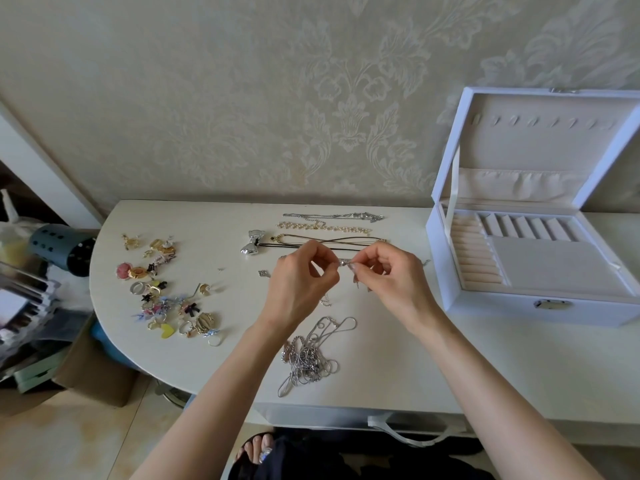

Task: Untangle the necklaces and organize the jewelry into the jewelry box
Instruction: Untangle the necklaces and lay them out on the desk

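Pale damask wallpaper backs a white tabletop point(207, 358). Above its middle, the left hand point(301, 282) and right hand point(384, 275) each pinch a thin silver chain point(344, 262) stretched between them. Tangled necklaces point(308, 362) lie just nearer the person; the open jewelry box point(485, 308) stands to the right.

Pale table point(214, 362), rounded at left. Bears open jewelry box point(540, 303) at right, laid-out necklaces point(325, 226) at back, tangled chains point(308, 362) near front, small jewelry heap point(162, 289) at left.
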